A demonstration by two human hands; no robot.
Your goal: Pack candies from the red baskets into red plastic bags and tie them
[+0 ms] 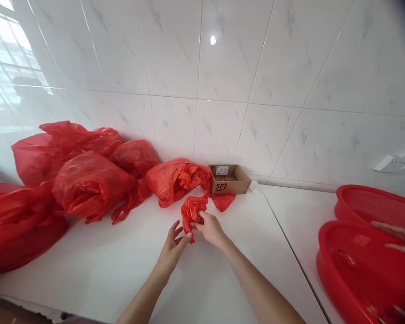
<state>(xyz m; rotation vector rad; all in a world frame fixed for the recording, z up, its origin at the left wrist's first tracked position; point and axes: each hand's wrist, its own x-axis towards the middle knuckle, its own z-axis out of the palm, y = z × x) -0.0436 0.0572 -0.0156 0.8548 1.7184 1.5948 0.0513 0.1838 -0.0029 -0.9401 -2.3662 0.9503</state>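
Observation:
A small crumpled red plastic bag [192,210] is held just above the white counter [104,270], near its middle. My right hand [211,228] is closed on the bag's lower edge, thumb and fingers pinching the plastic. My left hand [174,243] pinches the same bag from the left at its bottom corner, with the other fingers partly spread. Both forearms reach in from the bottom of the view.
Several full red plastic bags [87,180] are piled along the tiled wall at the left, one [175,180] lying open behind my hands. A small cardboard box [228,179] stands against the wall. Stacked red plastic baskets [367,252] sit at the right edge.

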